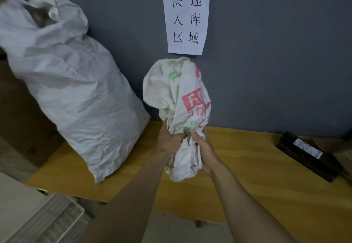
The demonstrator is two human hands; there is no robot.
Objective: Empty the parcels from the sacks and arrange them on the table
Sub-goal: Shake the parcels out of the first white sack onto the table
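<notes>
Gripping hands: the left hand (pixel 168 141) and the right hand (pixel 204 147) were both clenched round the twisted neck of a crumpled white woven sack with red and green print (pixel 181 94). The left took the neck's left side, and the right took its right side, slightly lower.
Printed sack: it was held above the yellow wooden table (pixel 257 166). Its bulging body rose above the hands in front of the dark grey wall (pixel 276 61), and its loose end hung below them. Whether that end touched the table could not be told.
Sack contents: hidden by the cloth.
Large sack: a plain white woven sack (pixel 76 94), full and creased, stood tilted on the table's left end, close to the wall. Its mouth was open at the top, and what lay inside was too blurred to make out.
Parcel: a flat black plastic-wrapped parcel with a white shipping label (pixel 308 155) lay on the table's right end, well apart from both sacks.
Sign: a white paper sheet with black Chinese characters (pixel 186 15) was fixed to the wall just above the printed sack.
Lower left: a white wire rack (pixel 51 221) sat below the table's edge, blurred.
Arms: both forearms were bare and reached in from the bottom edge.
</notes>
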